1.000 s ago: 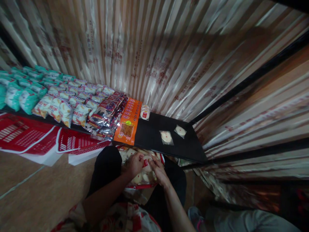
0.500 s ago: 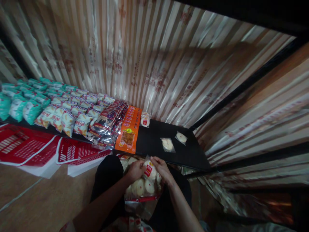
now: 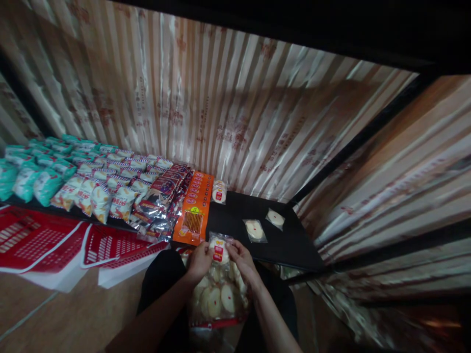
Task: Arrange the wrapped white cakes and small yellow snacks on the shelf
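Between my two hands is a small clear packet with a round white cracker and a red label facing up. My left hand pinches its left edge, and my right hand grips its right edge. Below them, between my knees, a large clear bag bulges with several similar packets of pale round crackers. On the black shelf ahead, one labelled packet lies beside the orange snack bag. Two more packets lie farther right, with small red dots showing.
Left along the shelf are dark foil snack packs, white chip bags and teal bags. Red baskets stand below at the left. A black metal post slants at the right, before a striped plastic sheet.
The held packet has moved up and slightly left, toward the shelf's front edge, exposing more of the large bag. The camera view has tilted upward slightly.
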A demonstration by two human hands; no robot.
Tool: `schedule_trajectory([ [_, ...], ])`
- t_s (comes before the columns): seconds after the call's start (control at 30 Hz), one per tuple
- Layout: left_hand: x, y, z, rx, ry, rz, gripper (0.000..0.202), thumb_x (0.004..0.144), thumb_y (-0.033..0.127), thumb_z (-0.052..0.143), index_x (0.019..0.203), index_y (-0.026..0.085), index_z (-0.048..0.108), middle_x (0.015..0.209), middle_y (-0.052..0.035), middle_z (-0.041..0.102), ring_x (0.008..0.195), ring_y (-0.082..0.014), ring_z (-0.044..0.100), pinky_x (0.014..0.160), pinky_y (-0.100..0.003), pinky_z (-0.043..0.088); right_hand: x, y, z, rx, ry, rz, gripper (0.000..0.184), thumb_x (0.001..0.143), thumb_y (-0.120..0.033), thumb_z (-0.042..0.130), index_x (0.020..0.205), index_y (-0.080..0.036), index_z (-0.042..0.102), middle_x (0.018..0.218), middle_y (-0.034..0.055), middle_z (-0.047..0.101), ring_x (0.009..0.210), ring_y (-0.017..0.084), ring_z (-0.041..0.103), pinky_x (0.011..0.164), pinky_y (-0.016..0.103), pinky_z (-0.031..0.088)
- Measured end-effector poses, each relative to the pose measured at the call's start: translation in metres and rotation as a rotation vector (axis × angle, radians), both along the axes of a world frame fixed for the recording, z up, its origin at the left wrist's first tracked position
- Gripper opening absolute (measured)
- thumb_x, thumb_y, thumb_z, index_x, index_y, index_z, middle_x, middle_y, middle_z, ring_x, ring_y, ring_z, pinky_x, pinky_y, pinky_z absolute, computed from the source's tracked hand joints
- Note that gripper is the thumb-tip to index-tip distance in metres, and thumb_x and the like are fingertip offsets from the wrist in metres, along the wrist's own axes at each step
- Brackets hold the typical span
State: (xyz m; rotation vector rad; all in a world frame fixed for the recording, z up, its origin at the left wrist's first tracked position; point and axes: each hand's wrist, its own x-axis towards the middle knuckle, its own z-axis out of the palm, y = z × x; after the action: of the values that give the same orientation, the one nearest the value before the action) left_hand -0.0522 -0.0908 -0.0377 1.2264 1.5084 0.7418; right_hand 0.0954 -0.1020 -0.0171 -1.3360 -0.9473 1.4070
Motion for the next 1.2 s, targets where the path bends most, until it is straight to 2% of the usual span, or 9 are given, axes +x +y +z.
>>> schedule_trajectory([
  [0.2, 0.003, 0.011, 0.009, 0.022, 0.05, 0.047, 0.014, 0.082, 0.021, 0.048, 0.087, 0.016, 0.06, 0.075, -0.0017, 0.067, 0.069, -0.0118, 0.061, 0.063, -0.02, 0.043, 0.001, 0.001, 0.002, 0.052, -0.039, 0.06, 0.047, 0.061, -0.056, 0.07, 0.088, -0.018, 0.064, 0.078, 0.0047, 0.07, 0.066, 0.018, 0.063, 0.065, 0.029, 0.048],
  [0.4, 0.005, 0.024, 0.017, 0.063, 0.132, 0.014, 0.016, 0.083, 0.02, 0.046, 0.09, 0.015, 0.06, 0.083, -0.0043, 0.068, 0.077, -0.0126, 0.063, 0.069, -0.021, 0.043, 0.005, 0.01, -0.001, 0.056, -0.031, 0.044, 0.045, 0.058, -0.054, 0.072, 0.084, -0.018, 0.067, 0.074, 0.0043, 0.07, 0.063, 0.017, 0.062, 0.065, 0.03, 0.048],
  [0.57, 0.009, 0.038, 0.019, 0.113, 0.233, -0.009, 0.017, 0.085, 0.02, 0.046, 0.097, 0.014, 0.057, 0.092, -0.0068, 0.068, 0.083, -0.0133, 0.063, 0.073, -0.021, 0.043, 0.009, 0.027, -0.002, 0.085, -0.084, 0.023, 0.046, 0.058, -0.055, 0.071, 0.083, -0.017, 0.068, 0.069, 0.004, 0.069, 0.063, 0.018, 0.06, 0.062, 0.028, 0.046],
  [0.8, 0.017, 0.056, 0.025, 0.15, 0.382, 0.009, 0.018, 0.084, 0.019, 0.046, 0.097, 0.013, 0.057, 0.092, -0.0067, 0.068, 0.084, -0.0143, 0.063, 0.074, -0.022, 0.043, 0.013, 0.051, -0.008, 0.116, -0.088, -0.044, 0.046, 0.055, -0.054, 0.071, 0.08, -0.017, 0.07, 0.064, 0.0026, 0.067, 0.058, 0.016, 0.057, 0.059, 0.027, 0.045],
  [0.97, 0.023, 0.068, 0.029, 0.217, 0.459, 0.037, 0.021, 0.083, 0.014, 0.044, 0.096, 0.012, 0.061, 0.099, -0.0097, 0.065, 0.093, -0.015, 0.06, 0.082, -0.022, 0.041, 0.017, 0.069, -0.014, 0.145, -0.119, -0.054, 0.045, 0.055, -0.054, 0.07, 0.08, -0.017, 0.071, 0.063, 0.0026, 0.067, 0.057, 0.016, 0.057, 0.058, 0.027, 0.044],
  [1.2, 0.031, 0.084, 0.038, 0.198, 0.48, 0.047, 0.027, 0.08, 0.011, 0.043, 0.098, 0.012, 0.063, 0.103, -0.0114, 0.063, 0.099, -0.0169, 0.056, 0.088, -0.024, 0.039, 0.025, 0.092, -0.024, 0.152, -0.227, -0.054, 0.042, 0.063, -0.05, 0.064, 0.088, -0.017, 0.071, 0.076, 0.004, 0.071, 0.07, 0.02, 0.062, 0.067, 0.029, 0.047],
])
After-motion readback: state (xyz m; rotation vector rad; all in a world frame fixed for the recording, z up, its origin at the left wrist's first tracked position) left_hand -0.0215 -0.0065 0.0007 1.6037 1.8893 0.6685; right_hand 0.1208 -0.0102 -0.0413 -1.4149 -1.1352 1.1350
